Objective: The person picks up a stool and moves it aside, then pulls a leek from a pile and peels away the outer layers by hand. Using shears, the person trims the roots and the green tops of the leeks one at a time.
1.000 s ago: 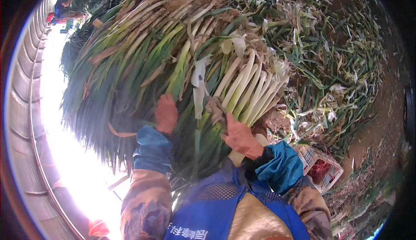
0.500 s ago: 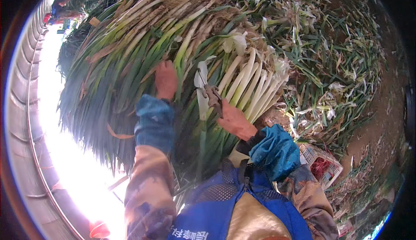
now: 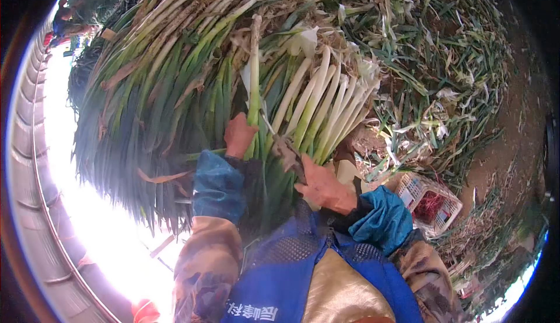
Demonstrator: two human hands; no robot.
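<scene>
Head view bends hard at its edges, and white glare washes out everything from 7 to 9 o'clock. One left hand (image 3: pixel 239 136) closes its grip around a single green onion stalk (image 3: pixel 254 72), which stands up toward 12 o'clock against the heap (image 3: pixel 157 84). One right hand (image 3: pixel 324 186), at 4 o'clock of the left, grips a small tool (image 3: pixel 286 148) too blurred to name. Peeled white stalks (image 3: pixel 315 98) lie just beside the tool, too overlapped to count. White characters on the blue vest (image 3: pixel 280 276) are upside down and unreadable. One white basket (image 3: pixel 429 203) sits at 4 o'clock among trimmings (image 3: pixel 426 60), its red contents unclear.
</scene>
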